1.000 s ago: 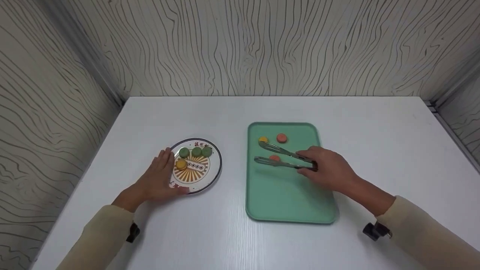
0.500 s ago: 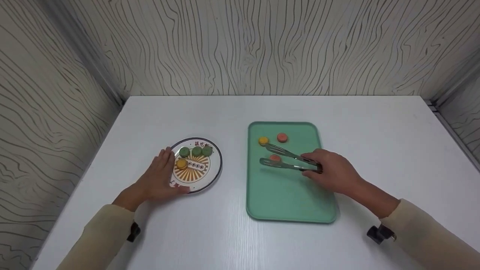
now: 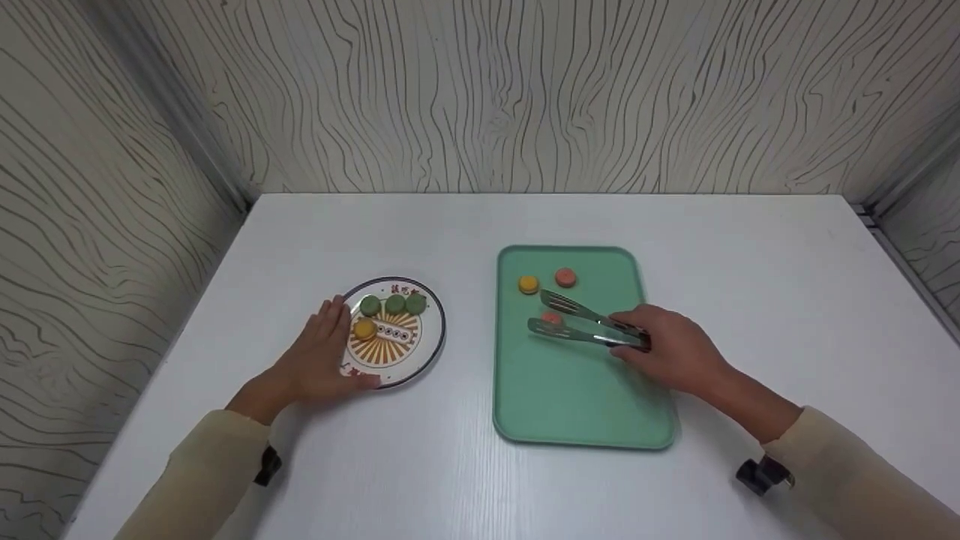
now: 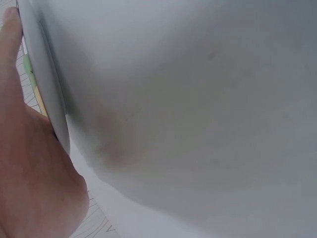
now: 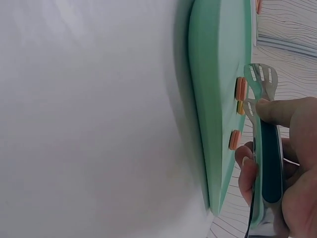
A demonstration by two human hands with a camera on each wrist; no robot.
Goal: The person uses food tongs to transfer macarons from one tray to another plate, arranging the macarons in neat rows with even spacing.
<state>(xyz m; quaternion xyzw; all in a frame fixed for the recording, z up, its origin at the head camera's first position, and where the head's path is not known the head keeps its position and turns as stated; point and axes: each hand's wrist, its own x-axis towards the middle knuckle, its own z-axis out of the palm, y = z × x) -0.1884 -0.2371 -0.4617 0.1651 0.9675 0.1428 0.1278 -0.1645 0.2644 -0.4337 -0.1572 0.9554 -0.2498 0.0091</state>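
Tongs [image 3: 589, 324] are sitting in my right hand [image 3: 671, 349] in the head view, my fingers curling round the handle end while the two slotted blades are standing a little apart over the green tray [image 3: 577, 397]. A pink macaron [image 3: 551, 318] is lying on the tray between the blade tips; a yellow macaron [image 3: 529, 285] and another pink one [image 3: 565, 277] are lying near the tray's far end. My left hand [image 3: 319, 360] is resting flat, fingers straight, against the near-left rim of the patterned plate [image 3: 431, 349], which is carrying three green macarons [image 3: 394, 304] in a row and a yellow one [image 3: 364, 328]. The left wrist view is showing my palm [image 4: 29, 173] lying against the plate's edge [image 4: 44, 84] on the white table [image 4: 198, 109]. The right wrist view is showing my fingers [image 5: 277, 111] gripping the tongs [image 5: 265, 148] just above the tray [image 5: 213, 99], the blade tips hanging beside a pink macaron [image 5: 241, 88].
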